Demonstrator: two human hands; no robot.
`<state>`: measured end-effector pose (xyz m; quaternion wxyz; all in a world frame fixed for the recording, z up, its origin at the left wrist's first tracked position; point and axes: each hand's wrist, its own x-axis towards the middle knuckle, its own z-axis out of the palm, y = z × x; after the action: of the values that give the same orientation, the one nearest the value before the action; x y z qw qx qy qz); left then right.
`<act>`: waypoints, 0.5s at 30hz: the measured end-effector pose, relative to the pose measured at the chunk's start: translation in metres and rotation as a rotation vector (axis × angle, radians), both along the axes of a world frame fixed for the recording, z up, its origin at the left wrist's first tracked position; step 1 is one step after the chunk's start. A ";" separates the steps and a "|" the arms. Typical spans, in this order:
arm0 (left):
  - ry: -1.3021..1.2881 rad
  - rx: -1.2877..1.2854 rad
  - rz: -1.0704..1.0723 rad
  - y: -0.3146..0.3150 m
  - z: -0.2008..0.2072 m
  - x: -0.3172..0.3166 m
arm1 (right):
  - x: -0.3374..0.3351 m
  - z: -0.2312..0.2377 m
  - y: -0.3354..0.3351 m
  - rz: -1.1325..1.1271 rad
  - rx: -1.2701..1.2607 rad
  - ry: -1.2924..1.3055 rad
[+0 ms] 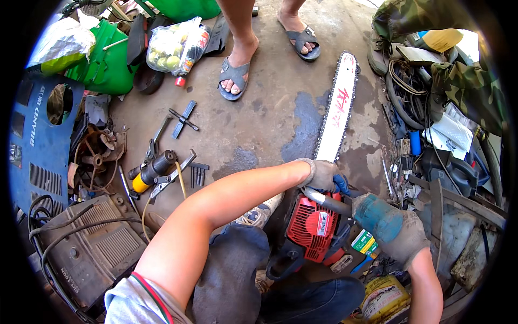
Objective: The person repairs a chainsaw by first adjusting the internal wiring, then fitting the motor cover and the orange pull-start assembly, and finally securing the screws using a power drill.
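Observation:
A red and black chainsaw (312, 227) sits on the ground before my knees. Its white guide bar (338, 108), edged with chain, points away from me. My left hand (322, 175), in a grey glove with blue at the fingers, is closed at the root of the bar, just beyond the front handle (327, 202); what its fingers hold is hidden. My gloved right hand (408, 240) is wrapped round the rear of a teal rounded body that looks like a power tool (379, 217). The tool's front end points at the saw's right side, its tip hidden.
A person in sandals (235, 75) stands ahead; another in camouflage trousers (469, 89) is at the far right. On the left are a puller (156, 170), a T-shaped tool (184, 120) and a metal machine case (89, 251). A yellow container (384, 299) and brush (365, 243) lie near my right arm.

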<state>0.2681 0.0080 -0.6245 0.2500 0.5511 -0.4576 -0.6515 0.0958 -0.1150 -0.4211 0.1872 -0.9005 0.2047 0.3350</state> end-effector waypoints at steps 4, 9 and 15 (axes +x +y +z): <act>0.022 -0.163 -0.031 -0.021 -0.005 -0.013 | -0.002 0.023 -0.002 -0.092 -0.068 0.048; 0.087 -0.004 0.033 0.007 -0.006 0.009 | 0.013 0.000 -0.001 -0.149 0.062 0.066; 0.057 -0.008 -0.011 -0.001 -0.001 0.004 | 0.021 0.016 0.001 -0.215 0.029 0.267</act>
<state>0.2724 0.0072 -0.6256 0.2615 0.5290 -0.4559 -0.6663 0.1165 -0.1143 -0.4054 0.2062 -0.8181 0.3180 0.4325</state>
